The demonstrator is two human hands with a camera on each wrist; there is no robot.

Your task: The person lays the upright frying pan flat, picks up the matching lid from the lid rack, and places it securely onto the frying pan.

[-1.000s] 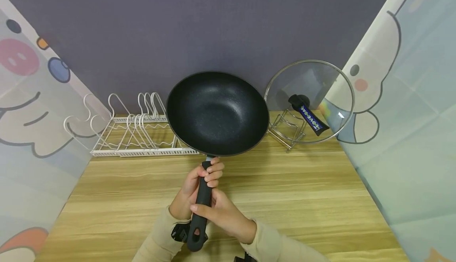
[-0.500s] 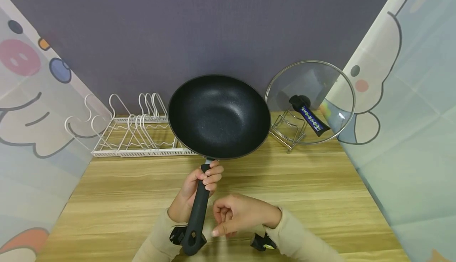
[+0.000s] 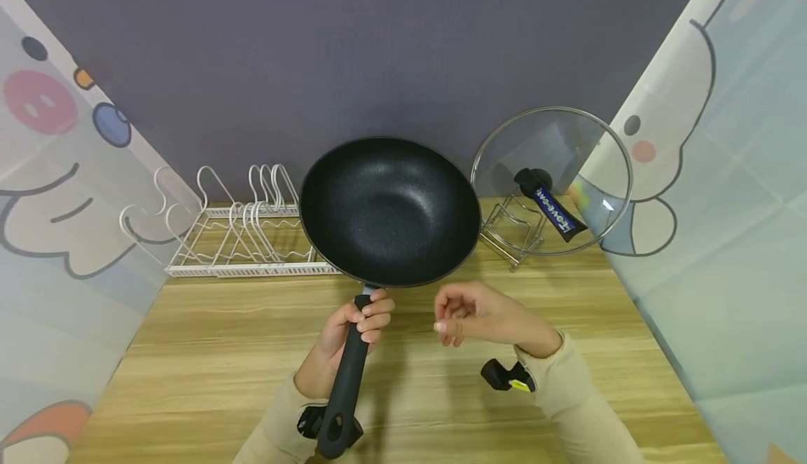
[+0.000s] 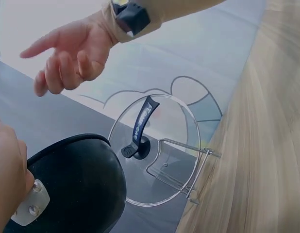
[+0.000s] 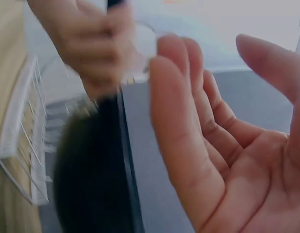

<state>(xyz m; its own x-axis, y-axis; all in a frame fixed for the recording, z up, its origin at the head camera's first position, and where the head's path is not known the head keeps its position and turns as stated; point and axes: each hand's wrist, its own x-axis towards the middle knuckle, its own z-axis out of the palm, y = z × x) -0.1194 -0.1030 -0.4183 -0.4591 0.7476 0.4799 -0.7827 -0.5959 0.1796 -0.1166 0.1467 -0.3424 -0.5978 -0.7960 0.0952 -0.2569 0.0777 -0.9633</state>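
A black frying pan [image 3: 391, 212] is held up over the table with its inside facing the head camera. My left hand [image 3: 353, 327] grips the pan's black handle [image 3: 345, 387] near the bowl, fingers wrapped around it. To the right of the handle, my right hand [image 3: 482, 315] hangs in the air with loosely curled fingers and nothing in them. In the right wrist view the palm of the right hand [image 5: 223, 141] shows bare. A glass lid [image 3: 567, 141] with a black handle leans upright in a small wire stand [image 3: 513, 229] behind the right hand.
A white wire dish rack [image 3: 252, 268] stands at the back left, partly behind the pan. The wooden table [image 3: 555, 310] reaches back to a grey wall panel [image 3: 391, 43]. Cartoon-printed panels [image 3: 731, 240] stand along both sides.
My right hand has let go of the pan's handle and moved right and forward. The left hand keeps its grip, and the pan has sunk slightly lower in the head view.
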